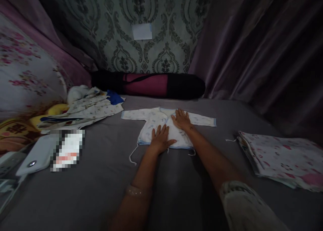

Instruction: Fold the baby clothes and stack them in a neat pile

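Note:
A small white baby shirt with pale blue edging and a faint print lies spread out on the grey sheet, its sleeves stretched to both sides. White tie strings trail from its lower edge. My left hand rests flat on the lower middle of the shirt, fingers apart. Higher up, near the neckline and the right sleeve, my right hand also lies flat on the cloth with its fingers extended. Neither hand grips anything.
Folded printed cloths lie at the right. At the left are crumpled printed clothes, a yellow cushion, a white device with a cable, and a blurred-out item. A long black-and-maroon bag lies along the wall.

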Demonstrator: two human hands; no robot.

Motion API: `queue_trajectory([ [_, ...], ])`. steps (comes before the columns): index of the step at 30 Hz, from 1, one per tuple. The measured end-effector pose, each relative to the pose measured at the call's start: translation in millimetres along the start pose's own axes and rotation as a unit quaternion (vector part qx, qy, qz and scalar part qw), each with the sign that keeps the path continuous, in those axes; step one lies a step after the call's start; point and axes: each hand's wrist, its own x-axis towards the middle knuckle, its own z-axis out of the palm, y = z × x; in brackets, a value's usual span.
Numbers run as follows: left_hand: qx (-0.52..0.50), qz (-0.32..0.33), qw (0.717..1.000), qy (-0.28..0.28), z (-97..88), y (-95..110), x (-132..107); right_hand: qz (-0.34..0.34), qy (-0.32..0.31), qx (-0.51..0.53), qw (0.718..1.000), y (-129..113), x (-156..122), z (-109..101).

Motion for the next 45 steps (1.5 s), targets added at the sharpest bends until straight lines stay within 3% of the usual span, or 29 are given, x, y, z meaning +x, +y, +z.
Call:
queue_trajectory([
  [7, -0.014, 0.005, 1.0, 0.011, 0.5, -3, 1, -0.012, 0.026, 0.023, 0.999, 0, -5, 0],
  [11, -0.011, 0.015, 0.997, 0.078, -7.1, -6, 0, -0.024, 0.053, 0.061, 0.996, 1, -19, -10],
  [14, -0.006, 0.0, 0.994, 0.111, -13.1, -12, 0, -0.042, 0.051, 0.075, 0.995, 0, -47, -15],
  [19, 0.019, -0.033, 0.999, 0.026, -11.0, -16, 1, -0.062, -0.012, 0.069, 0.996, -4, -98, -10],
  [23, 0.036, -0.043, 0.998, 0.006, -1.4, -17, 1, -0.066, -0.01, 0.037, 0.997, -7, -114, -1],
  [27, 0.045, -0.038, 0.998, 0.009, 1.3, -17, 1, -0.065, -0.008, 0.017, 0.998, -8, -112, 1],
  [31, 0.051, -0.03, 0.998, -0.003, -7.1, -16, -3, -0.061, -0.027, 0.014, 0.998, -8, -105, -6],
  [33, 0.044, -0.024, 0.999, 0.016, -12.0, -18, -5, -0.059, -0.023, 0.017, 0.998, -12, -98, -12],
  [38, 0.072, -0.054, 0.986, 0.139, -13.2, -37, -9, -0.084, 0.037, 0.038, 0.995, -43, -72, -23],
  [45, 0.071, -0.072, 0.985, 0.138, 2.7, -62, -8, -0.109, 0.031, 0.034, 0.993, -85, -40, -13],
])
